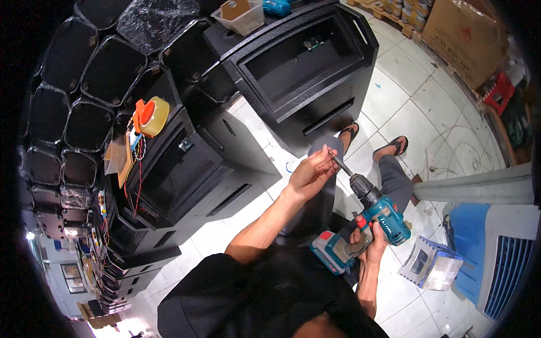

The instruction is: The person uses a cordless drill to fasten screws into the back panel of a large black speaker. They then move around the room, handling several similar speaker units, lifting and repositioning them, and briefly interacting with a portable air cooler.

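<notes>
My right hand [369, 242] is closed round the grip of a teal cordless drill [386, 219], whose battery [332, 253] points back toward my body. From the drill's black chuck [363, 187] a long bit [342, 165] reaches up and left. My left hand [315, 173] has its fingertips pinched together at the tip of that bit; whether a small screw is between them is too small to tell. Just beyond my hands stands a black speaker cabinet [332, 96] with an open front recess [298, 62]. Another black cabinet [225, 180] is to the left.
On the left cabinet sit a tape roll in an orange dispenser [151, 115] and loose wires [138, 174]. A plastic tub [242, 19] rests on the far cabinet. Wrapped black boxes [67, 107] are stacked left. An air cooler [484, 253], a post [479, 186] and a carton [462, 39] stand right.
</notes>
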Tool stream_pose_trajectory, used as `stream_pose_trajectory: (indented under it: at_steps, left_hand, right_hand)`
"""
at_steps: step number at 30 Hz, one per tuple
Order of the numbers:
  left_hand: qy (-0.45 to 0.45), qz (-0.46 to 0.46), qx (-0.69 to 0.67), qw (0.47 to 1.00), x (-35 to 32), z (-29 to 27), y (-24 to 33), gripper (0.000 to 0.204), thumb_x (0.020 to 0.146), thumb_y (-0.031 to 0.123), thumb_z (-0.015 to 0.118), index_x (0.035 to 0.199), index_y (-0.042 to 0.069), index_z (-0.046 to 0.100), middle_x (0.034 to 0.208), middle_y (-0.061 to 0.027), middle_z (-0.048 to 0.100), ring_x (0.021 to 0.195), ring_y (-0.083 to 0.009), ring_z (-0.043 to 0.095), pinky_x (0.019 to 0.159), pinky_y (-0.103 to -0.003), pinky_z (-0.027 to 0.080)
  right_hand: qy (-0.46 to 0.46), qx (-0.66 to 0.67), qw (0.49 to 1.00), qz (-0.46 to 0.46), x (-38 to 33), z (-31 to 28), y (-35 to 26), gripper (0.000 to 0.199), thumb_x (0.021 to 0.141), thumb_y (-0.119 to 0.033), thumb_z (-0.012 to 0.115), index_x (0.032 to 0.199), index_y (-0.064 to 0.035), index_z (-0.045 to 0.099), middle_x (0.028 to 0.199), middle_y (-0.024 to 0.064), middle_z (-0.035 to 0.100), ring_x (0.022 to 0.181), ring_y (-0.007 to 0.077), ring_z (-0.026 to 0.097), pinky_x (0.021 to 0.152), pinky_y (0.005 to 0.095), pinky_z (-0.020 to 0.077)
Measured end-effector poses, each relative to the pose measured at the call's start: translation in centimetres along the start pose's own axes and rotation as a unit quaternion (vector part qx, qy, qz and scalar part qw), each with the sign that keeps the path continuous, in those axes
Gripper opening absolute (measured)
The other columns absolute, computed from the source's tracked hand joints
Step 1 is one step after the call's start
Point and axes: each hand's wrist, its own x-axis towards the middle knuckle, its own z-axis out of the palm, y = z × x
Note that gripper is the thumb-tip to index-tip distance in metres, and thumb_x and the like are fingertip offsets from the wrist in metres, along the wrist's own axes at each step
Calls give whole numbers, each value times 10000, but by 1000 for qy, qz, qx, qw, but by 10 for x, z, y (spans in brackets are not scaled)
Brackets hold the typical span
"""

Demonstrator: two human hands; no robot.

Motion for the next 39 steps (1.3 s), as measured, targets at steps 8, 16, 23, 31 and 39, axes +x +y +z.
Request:
stream_pose_trajectory:
  at_steps: [8,16,23,31,39]
  left_hand:
    - [40,85,-9,996,-57,-26,23,191,878,191,600,989,39,563,951,-63,610,883,-158,572,826,-299,468]
    - [59,177,74,980,-133,-58,44,195,910,141,538,1030,-12,557,1012,-108,602,914,-162,575,847,-301,473]
    - [24,223,69,972,-184,-82,51,202,916,152,531,1012,-23,566,976,-104,618,875,-149,578,834,-296,470]
    - [20,263,99,959,-248,-128,71,312,911,205,548,1112,-32,533,984,-110,611,863,-148,580,791,-294,476]
    - [304,412,350,784,-319,-209,119,388,808,143,671,1119,-53,548,951,-111,650,855,-157,610,752,-283,495]
  right_hand:
    - [-77,-20,996,35,-16,10,29,427,863,-280,562,1155,-6,414,898,174,602,478,176,507,441,316,449]
    - [-152,30,984,85,-52,22,71,455,881,-214,551,1263,-99,332,930,190,596,510,192,538,451,328,461]
    - [-203,-16,975,84,-85,44,88,395,883,-261,546,1134,23,431,917,187,585,514,188,536,458,324,469]
    - [-260,-44,956,133,-103,57,127,463,906,-381,481,1119,25,424,961,156,571,528,175,513,450,308,448]
    - [-267,-11,948,175,-113,66,146,591,860,-462,519,1164,30,396,957,143,552,520,167,506,443,307,437]
